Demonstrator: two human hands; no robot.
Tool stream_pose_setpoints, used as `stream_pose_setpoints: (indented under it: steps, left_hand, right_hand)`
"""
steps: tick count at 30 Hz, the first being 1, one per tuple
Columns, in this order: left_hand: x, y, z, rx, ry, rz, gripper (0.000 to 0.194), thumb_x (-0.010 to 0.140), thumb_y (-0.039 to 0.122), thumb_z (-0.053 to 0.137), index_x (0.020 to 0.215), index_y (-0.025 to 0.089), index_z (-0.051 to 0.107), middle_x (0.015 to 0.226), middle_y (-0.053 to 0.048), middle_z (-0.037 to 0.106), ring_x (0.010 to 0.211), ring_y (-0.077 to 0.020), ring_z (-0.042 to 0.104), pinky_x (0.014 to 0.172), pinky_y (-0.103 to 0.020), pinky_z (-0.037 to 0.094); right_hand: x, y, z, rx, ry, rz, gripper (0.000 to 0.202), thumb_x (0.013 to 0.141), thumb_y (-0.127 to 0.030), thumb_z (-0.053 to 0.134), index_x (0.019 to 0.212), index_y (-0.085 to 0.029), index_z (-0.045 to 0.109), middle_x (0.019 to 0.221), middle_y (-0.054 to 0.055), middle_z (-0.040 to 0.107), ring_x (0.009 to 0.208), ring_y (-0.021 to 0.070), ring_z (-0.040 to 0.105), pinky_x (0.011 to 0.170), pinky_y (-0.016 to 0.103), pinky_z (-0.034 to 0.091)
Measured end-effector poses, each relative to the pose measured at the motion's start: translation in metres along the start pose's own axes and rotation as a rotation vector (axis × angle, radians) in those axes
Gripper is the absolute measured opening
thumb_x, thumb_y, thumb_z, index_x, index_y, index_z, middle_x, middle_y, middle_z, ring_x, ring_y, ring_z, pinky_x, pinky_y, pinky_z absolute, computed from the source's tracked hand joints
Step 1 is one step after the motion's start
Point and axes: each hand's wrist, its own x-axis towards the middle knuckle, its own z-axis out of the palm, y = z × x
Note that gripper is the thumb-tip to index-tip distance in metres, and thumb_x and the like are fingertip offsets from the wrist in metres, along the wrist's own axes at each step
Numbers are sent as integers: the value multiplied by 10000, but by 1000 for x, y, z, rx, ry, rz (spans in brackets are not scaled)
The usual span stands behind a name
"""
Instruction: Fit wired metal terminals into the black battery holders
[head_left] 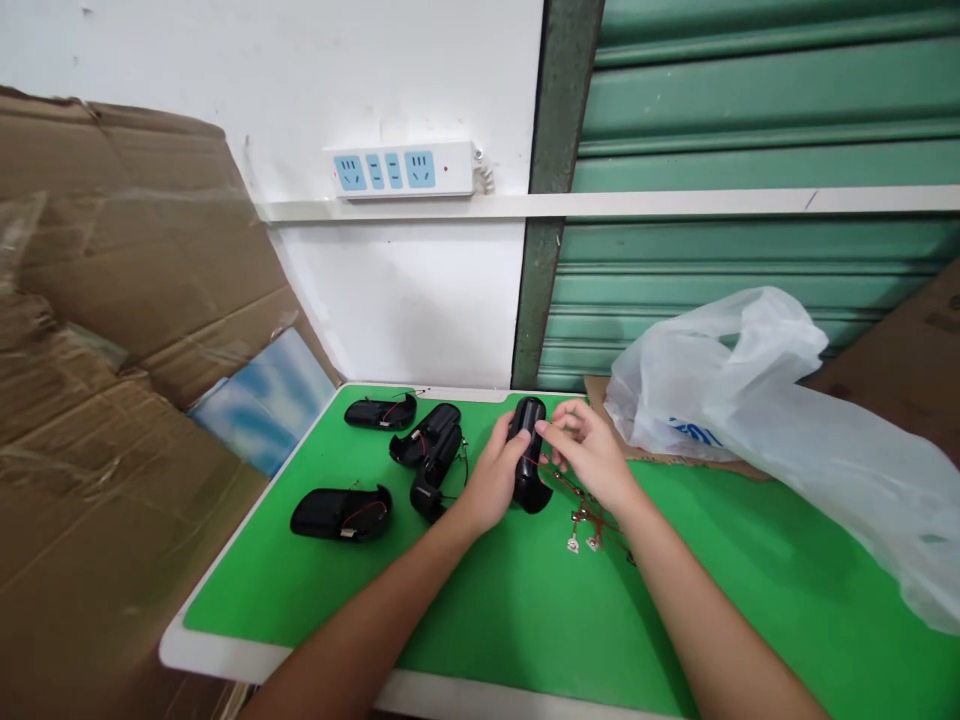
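In the head view, the glossy black plastic casing (529, 455) stands lengthwise between my hands. My left hand (491, 475) grips its left side; my right hand (589, 450) has bent fingers at its right edge, and whether they pinch anything I cannot tell. Both forearms reach inward. Bare green tabletop (495, 600) spreads below my hands; a translucent white plastic bag (720, 370) lies right of them.

A white power strip (401, 170) is mounted on the wall (420, 80), beside a green shutter (765, 100). Cardboard (127, 330) is stood at the left, and a plastic bag (720, 370) is seen at the right.
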Motion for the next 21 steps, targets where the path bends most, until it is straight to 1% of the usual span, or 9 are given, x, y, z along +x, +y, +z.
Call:
stream_pose_setpoints:
  steps: [2,4,8,11,13,14,16,18,21]
  left_hand:
    - [-2,3,0,42,-5,28,493,874,349,640,1339,217,540,1073,-45,681,935,-220,662,830,-329,527]
    - [-2,5,1,29,-10,28,541,814,278,656,1338,223,533,1071,-38,674,965,-227,656,874,-338,519]
    - [0,3,0,-127,5,-29,660,723,245,618,1369,224,483,1131,-45,682,979,-233,675,893,-348,519]
    - [3,-1,-1,-224,40,-79,718,702,237,592,1405,240,446,1070,-23,683,923,-213,678,840,-324,533]
    - [6,-4,-2,-252,73,-94,665,755,267,584,1406,238,450,1069,-23,686,944,-210,680,836,-313,541]
    - [8,-6,-3,-258,91,-89,615,802,298,573,1401,228,457,1110,-36,689,999,-217,682,870,-318,544]
    - [11,-11,-5,-241,141,-54,516,897,350,527,1389,202,472,1275,-79,666,1185,-236,650,1009,-345,516]
    - [13,-15,-8,-171,194,13,454,957,344,481,1382,185,485,1434,-111,593,1360,-242,557,1151,-364,428]
    - [14,-19,-12,-27,247,91,422,984,312,475,1390,198,496,1491,-114,553,1425,-241,501,1218,-387,357]
  right_hand:
    - [0,-1,2,42,5,11,451,696,-478,898,812,-234,537,612,-59,594,477,134,567,445,252,434]
    - [0,-2,4,60,27,-11,416,668,-450,920,780,-223,591,627,-33,637,509,145,604,469,260,462]
    - [-2,-3,7,27,108,-106,312,684,-418,905,832,-226,708,726,26,733,591,185,655,564,326,553]
    - [-4,-2,10,-123,156,-229,190,761,-375,847,851,-235,755,765,39,744,668,208,673,665,370,577]
    - [-7,-1,11,-292,134,-330,103,846,-326,772,905,-243,787,825,46,741,724,207,670,717,375,564]
    - [-8,-1,11,-374,101,-377,101,883,-300,731,938,-248,799,858,50,735,752,207,669,736,375,556]
    - [-11,-2,12,-495,22,-449,153,931,-256,666,983,-254,809,913,59,721,807,210,675,758,373,548]
    - [-13,-3,13,-551,-36,-482,193,949,-225,632,1016,-260,809,948,66,716,856,219,687,774,374,549]
    - [-14,-3,15,-591,-80,-496,208,954,-204,604,1022,-269,790,984,70,711,898,231,690,810,382,553]
